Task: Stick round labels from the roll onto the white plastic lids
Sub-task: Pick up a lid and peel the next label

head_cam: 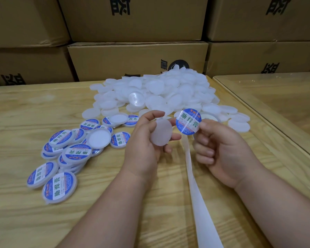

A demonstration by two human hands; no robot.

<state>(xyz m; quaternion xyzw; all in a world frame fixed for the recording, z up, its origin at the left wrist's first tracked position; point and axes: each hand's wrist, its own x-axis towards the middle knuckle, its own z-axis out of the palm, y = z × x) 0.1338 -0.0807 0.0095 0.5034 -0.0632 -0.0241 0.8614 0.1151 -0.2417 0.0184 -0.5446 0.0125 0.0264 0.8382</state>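
Observation:
My left hand holds a plain white plastic lid by its edge between thumb and fingers, tilted above the table. My right hand pinches a round blue-and-white label at its right edge, just right of the lid and apart from it. A white strip of backing paper hangs from under my right hand toward the bottom edge. A big heap of unlabelled white lids lies behind the hands. Labelled lids lie scattered at the left.
The wooden table runs under everything. A second table with a glass top adjoins at the right. Stacked cardboard boxes form a wall right behind the table's far edge.

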